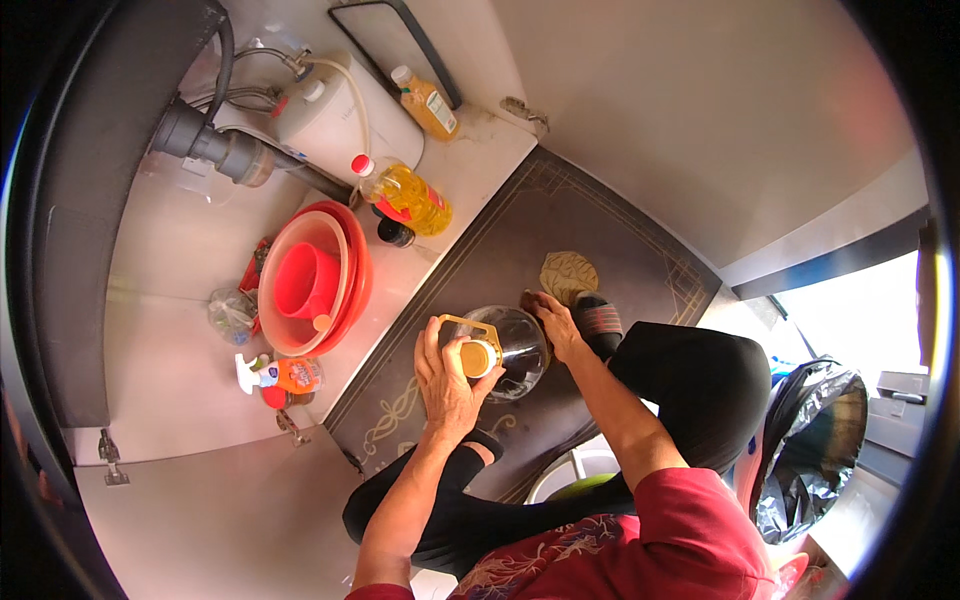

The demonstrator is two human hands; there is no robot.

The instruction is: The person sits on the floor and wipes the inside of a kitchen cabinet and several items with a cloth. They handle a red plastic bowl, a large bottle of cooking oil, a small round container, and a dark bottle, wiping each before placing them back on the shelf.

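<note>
Lower edge: red short-sleeved shirt (pixel 640 545) and black trousers (pixel 690 385), the wearer bent low, legs apart. Mid-frame, between the knees, a clear plastic jug (pixel 525 375) with yellow handle (pixel 470 322) and yellow-topped cap (pixel 478 358), cap toward the viewer. Left hand (pixel 447 392) closed about the jug's top, fingers curled at the handle, thumb beside the cap. Right hand (pixel 560 328) at the jug's far right side, fingers partly bent over a small brown item (pixel 529 300) (mostly hidden; firmness of hold cannot be told). Beneath, a dark patterned mat (pixel 600 225); at right, a black bin liner (pixel 790 510). Left of frame, inside the cabinet: orange spray bottle (pixel 292 376), red basin (pixel 363 275) bearing a red mug (pixel 300 277). Upper left, farther back: yellow oil bottle (pixel 412 198), white tank (pixel 350 120), tan-filled bottle (pixel 430 108) near the tank.
</note>
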